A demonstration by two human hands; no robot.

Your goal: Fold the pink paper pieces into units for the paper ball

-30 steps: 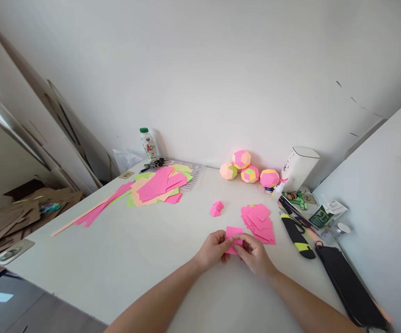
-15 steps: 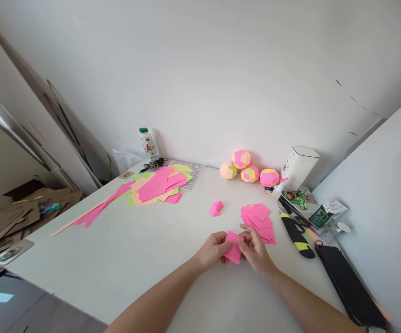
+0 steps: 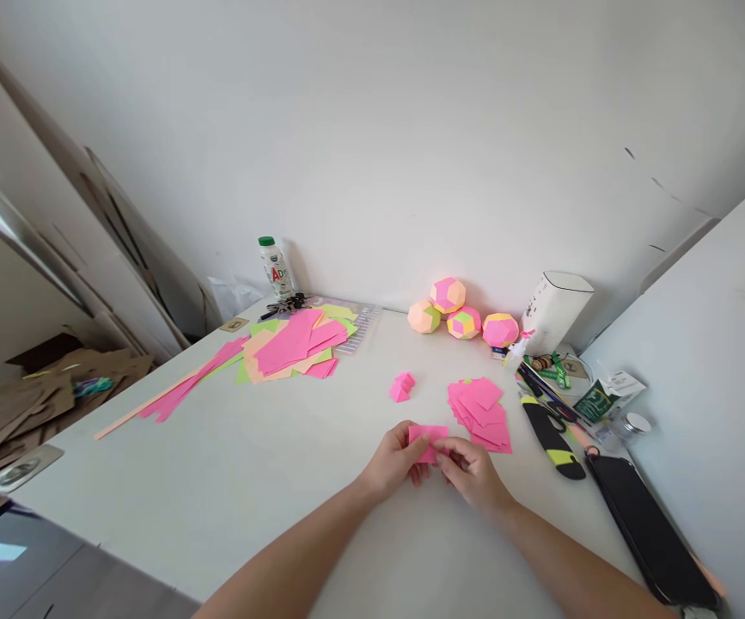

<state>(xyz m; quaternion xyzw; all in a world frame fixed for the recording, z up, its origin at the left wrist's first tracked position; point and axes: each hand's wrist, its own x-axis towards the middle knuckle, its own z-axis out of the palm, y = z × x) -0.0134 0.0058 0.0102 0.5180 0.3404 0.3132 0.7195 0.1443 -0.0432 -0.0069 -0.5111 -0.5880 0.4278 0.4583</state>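
There are four balls [image 3: 448, 295] and one held paper [image 3: 430, 432].

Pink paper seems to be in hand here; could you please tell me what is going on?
The person's left hand and right hand hold a small pink sheet over the table. Folded pink pieces lie just beyond, loose pink sheets to the right, and four multicoloured faceted balls by the wall.

The left hand [image 3: 393, 461] and right hand [image 3: 473, 474] are partly hiding the pink paper [image 3: 432, 432] between them, both forearms [image 3: 308, 547] running off-frame.
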